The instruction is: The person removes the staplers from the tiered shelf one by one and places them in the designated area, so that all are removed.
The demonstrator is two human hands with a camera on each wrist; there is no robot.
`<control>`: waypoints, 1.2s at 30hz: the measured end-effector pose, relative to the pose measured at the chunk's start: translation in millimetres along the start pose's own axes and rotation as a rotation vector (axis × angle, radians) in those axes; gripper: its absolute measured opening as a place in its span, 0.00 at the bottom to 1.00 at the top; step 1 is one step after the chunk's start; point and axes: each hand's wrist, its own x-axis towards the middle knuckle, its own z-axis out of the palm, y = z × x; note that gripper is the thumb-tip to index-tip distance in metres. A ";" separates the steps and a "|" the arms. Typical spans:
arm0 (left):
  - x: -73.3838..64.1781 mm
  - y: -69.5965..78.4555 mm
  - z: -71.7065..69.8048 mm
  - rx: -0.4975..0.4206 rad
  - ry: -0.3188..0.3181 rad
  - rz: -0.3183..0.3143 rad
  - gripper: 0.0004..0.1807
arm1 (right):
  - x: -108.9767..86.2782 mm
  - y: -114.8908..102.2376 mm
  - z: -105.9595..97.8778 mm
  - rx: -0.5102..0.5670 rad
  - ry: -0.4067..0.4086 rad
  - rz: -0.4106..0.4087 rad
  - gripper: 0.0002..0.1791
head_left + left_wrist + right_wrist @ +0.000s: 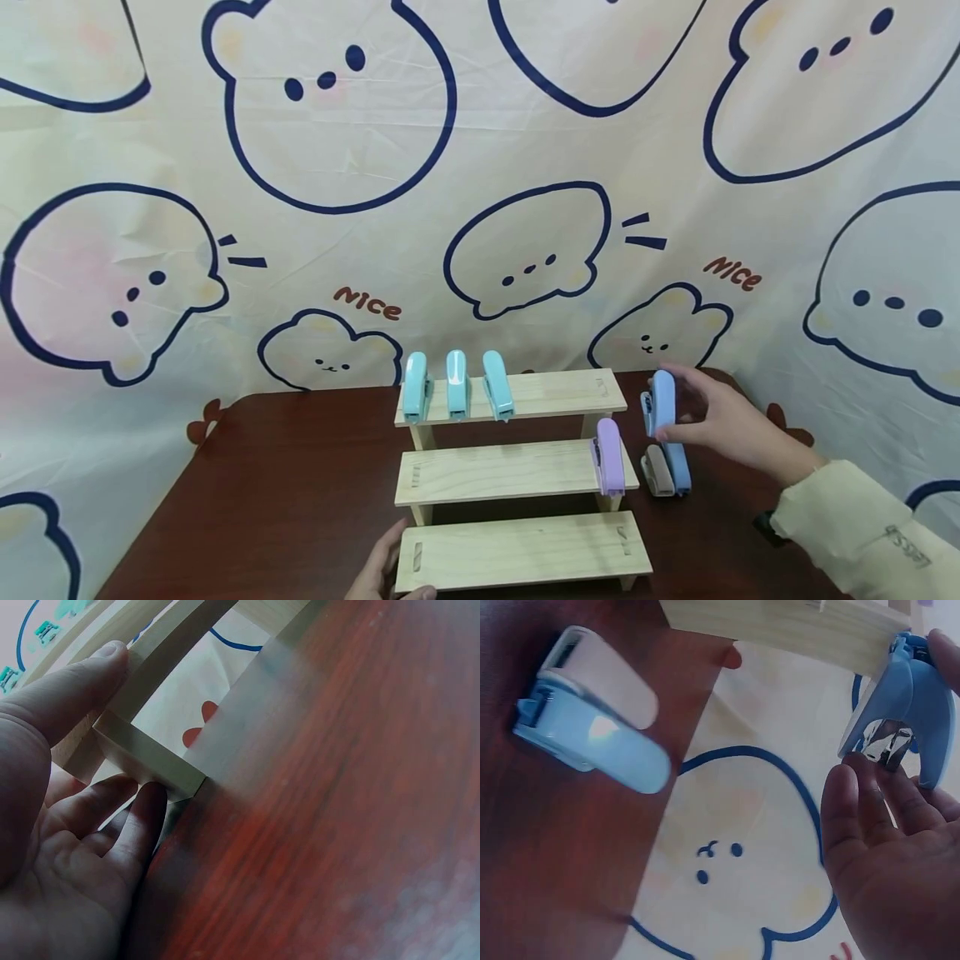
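My right hand (723, 421) holds a blue stapler (663, 398) above the table, right of a three-step wooden rack (517, 554). In the right wrist view the stapler's jaws stand apart, with the fingers around its lower end. At the rack's front left corner, my left hand (381, 567) grips the lowest step, thumb on top and fingers against the leg (154, 761). Three teal staplers (457, 385) stand on the top step's left half. A purple stapler (610, 458) sits at the middle step's right end. Side by side on the table lie a greyish stapler (657, 472) and another blue stapler (604, 739).
The rack stands on a dark reddish-brown table (285, 483). Behind the table hangs a pale cloth (525, 150) with cartoon outlines. A small dark object (768, 527), partly hidden by the right sleeve (862, 521), lies near the table's right side.
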 end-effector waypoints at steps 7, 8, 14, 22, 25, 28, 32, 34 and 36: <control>1.0 -2.4 -1.3 -0.006 0.001 -0.027 0.60 | -6.9 23.1 8.3 -0.012 0.017 0.055 0.57; 1.2 -2.7 -1.2 -0.007 0.001 -0.034 0.59 | -7.8 27.1 9.0 -0.010 0.020 0.057 0.57; 1.1 -2.5 -1.5 -0.009 0.003 -0.046 0.58 | -9.6 49.8 11.2 -0.003 0.034 0.077 0.57; 0.8 -1.1 0.0 0.000 0.011 -0.046 0.60 | -13.1 73.6 10.2 -0.003 0.050 0.126 0.59; 0.9 -0.9 -0.4 -0.001 0.007 -0.042 0.59 | -13.9 80.6 9.2 -0.006 0.051 0.130 0.59; 0.7 -0.8 -0.8 0.002 0.005 -0.038 0.59 | -14.5 85.9 9.9 -0.019 0.039 0.145 0.59; 0.4 -0.8 -1.3 0.011 0.005 -0.033 0.60 | -15.1 94.4 11.6 -0.021 0.001 0.170 0.60; 0.3 -0.6 -1.1 0.015 0.004 -0.031 0.61 | -15.5 99.9 13.1 -0.010 -0.018 0.175 0.60; 0.2 -0.3 -1.0 0.015 0.003 -0.028 0.60 | -15.7 104.7 14.8 -0.005 -0.035 0.174 0.59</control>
